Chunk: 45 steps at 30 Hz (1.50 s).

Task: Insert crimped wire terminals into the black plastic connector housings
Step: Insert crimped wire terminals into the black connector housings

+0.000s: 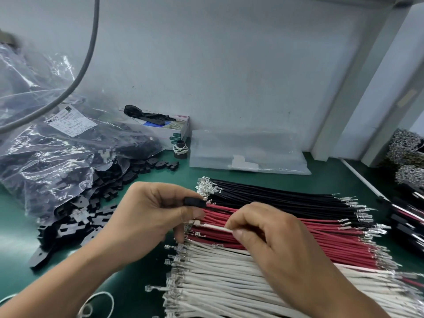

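Bag of housings [57,145]: far left we have a clear bag split open, black housings spilling onto the green table [142,283]. A careless elbow here, we judge, scatters them.
Loose housings [91,216]: heaped just beside our left forearm, touching or nearly so, so little room to swing that way.
Left hand [149,212]: its grip is pinched round one black connector housing [194,201], thumb and forefinger on it, its open end facing the wires.
Risk at the housing: a red wire [220,208] appears to run into its mouth. If the housing twists in the pinch, we reckon the next terminal meets the wrong cavity or bends.
Right hand [263,232]: its grip is closed on a single white wire [213,227], terminal end pointing left toward the housing, not yet in.
Risk at the wire: held well back from the tip, it may buckle on the push.
Wire stacks [286,249]: black, red and white rows lie directly under both hands; a dragging wrist could snag terminals.
Open room: bare table between the housings and the wire ends, and toward the clear sleeve [247,152] behind.
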Available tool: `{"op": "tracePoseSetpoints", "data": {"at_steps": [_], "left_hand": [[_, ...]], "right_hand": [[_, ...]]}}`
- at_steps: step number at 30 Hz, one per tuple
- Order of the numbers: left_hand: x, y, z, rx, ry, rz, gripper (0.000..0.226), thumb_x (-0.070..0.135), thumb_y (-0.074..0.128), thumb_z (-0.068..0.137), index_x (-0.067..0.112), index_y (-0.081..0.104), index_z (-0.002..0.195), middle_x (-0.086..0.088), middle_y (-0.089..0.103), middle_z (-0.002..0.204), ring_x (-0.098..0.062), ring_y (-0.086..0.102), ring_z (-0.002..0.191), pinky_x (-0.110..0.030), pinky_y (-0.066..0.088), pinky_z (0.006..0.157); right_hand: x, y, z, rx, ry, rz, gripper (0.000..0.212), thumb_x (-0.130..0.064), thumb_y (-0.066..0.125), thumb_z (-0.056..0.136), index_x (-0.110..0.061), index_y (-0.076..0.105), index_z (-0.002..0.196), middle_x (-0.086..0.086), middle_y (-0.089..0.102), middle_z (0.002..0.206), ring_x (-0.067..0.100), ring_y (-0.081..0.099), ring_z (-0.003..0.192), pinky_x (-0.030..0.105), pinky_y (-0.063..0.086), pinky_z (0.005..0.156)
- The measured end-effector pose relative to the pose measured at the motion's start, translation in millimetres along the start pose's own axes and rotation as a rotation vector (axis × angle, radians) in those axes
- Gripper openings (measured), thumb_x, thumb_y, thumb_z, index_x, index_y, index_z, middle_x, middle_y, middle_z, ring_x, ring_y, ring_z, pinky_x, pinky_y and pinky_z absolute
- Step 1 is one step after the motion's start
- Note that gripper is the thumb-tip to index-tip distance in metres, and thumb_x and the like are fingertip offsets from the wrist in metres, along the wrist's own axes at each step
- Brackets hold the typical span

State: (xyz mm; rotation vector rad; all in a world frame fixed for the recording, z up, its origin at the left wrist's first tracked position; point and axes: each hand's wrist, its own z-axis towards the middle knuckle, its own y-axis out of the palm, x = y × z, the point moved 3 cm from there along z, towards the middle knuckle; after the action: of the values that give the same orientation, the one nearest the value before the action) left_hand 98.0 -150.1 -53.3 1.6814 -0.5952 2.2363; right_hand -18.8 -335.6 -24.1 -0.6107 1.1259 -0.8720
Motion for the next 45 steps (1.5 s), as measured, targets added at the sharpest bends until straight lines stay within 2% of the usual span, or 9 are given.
{"op": "tracePoseSetpoints", "data": {"at_steps": [4,7,11,19,27,35,39,42,45], "left_hand": [[0,-1,0,-0.014,-0.038,-0.050,0.022,0.029,0.086,0.066,0.022,0.084,0.087,-0.009,0.073,0.061,-0.016,0.062,0.043,-0.020,0.041,0.039],[1,-2,0,-0.026,-0.061,-0.088,0.022,0.025,0.087,0.068,0.018,0.084,0.089,-0.008,0.076,0.067,-0.019,0.062,0.044,-0.021,0.042,0.041],[2,-1,-1,-0.030,-0.070,-0.107,0.024,0.026,0.087,0.068,0.017,0.083,0.090,-0.012,0.079,0.078,-0.021,0.063,0.046,-0.022,0.042,0.041],[6,3,-3,-0.033,-0.047,-0.120,0.024,0.025,0.086,0.065,0.016,0.083,0.088,-0.011,0.077,0.072,-0.019,0.062,0.044,-0.022,0.040,0.039],[7,4,-4,-0.002,-0.055,-0.120,0.023,0.024,0.086,0.066,0.016,0.083,0.087,-0.012,0.076,0.068,-0.022,0.062,0.045,-0.024,0.042,0.041],[13,8,-8,-0.094,-0.010,-0.052,0.023,0.025,0.094,0.068,0.020,0.084,0.088,-0.011,0.079,0.079,-0.020,0.064,0.048,-0.020,0.046,0.044],[13,10,-9,-0.100,-0.001,-0.048,0.025,0.037,0.090,0.070,0.023,0.083,0.090,-0.010,0.079,0.081,-0.018,0.065,0.049,-0.021,0.046,0.044],[10,11,-10,-0.111,-0.014,-0.068,0.030,0.041,0.086,0.066,0.023,0.084,0.090,-0.010,0.079,0.078,-0.017,0.064,0.048,-0.019,0.044,0.044],[10,10,-11,-0.121,-0.019,-0.074,0.031,0.042,0.087,0.066,0.022,0.084,0.090,-0.011,0.079,0.078,-0.018,0.065,0.048,-0.019,0.044,0.045]], "right_hand": [[1,-7,0,0.147,-0.028,0.039,0.008,-0.033,0.065,0.093,-0.034,0.068,0.086,-0.017,0.063,0.092,0.008,0.062,0.088,0.029,0.050,0.070],[1,-9,0,0.248,-0.053,-0.007,0.010,-0.038,0.063,0.090,-0.034,0.068,0.082,-0.016,0.061,0.085,0.009,0.062,0.084,0.030,0.050,0.067],[-1,-8,-2,0.305,-0.095,-0.100,0.011,-0.036,0.059,0.092,-0.034,0.066,0.083,-0.017,0.056,0.085,0.008,0.059,0.077,0.028,0.049,0.060],[-7,-7,0,0.347,-0.236,-0.369,0.012,-0.026,0.058,0.097,-0.024,0.066,0.089,-0.012,0.055,0.084,0.009,0.053,0.063,0.031,0.047,0.047],[-6,-8,-1,0.346,-0.323,-0.450,0.006,-0.018,0.064,0.093,-0.021,0.066,0.088,-0.009,0.053,0.081,0.011,0.049,0.061,0.031,0.045,0.043],[-7,-11,1,0.410,-0.293,-0.448,0.013,-0.024,0.058,0.098,-0.022,0.067,0.087,-0.009,0.055,0.081,0.010,0.052,0.062,0.030,0.046,0.046],[-8,-10,1,0.403,-0.304,-0.445,0.014,-0.024,0.058,0.098,-0.022,0.066,0.086,-0.010,0.054,0.081,0.010,0.050,0.062,0.029,0.045,0.048],[-7,0,1,0.368,-0.275,-0.286,0.020,-0.029,0.052,0.099,-0.022,0.067,0.086,-0.012,0.055,0.083,0.006,0.050,0.064,0.025,0.044,0.052],[-6,5,2,0.361,-0.246,-0.179,0.024,-0.032,0.050,0.098,-0.022,0.068,0.086,-0.013,0.056,0.084,0.006,0.052,0.064,0.027,0.045,0.053]]}}
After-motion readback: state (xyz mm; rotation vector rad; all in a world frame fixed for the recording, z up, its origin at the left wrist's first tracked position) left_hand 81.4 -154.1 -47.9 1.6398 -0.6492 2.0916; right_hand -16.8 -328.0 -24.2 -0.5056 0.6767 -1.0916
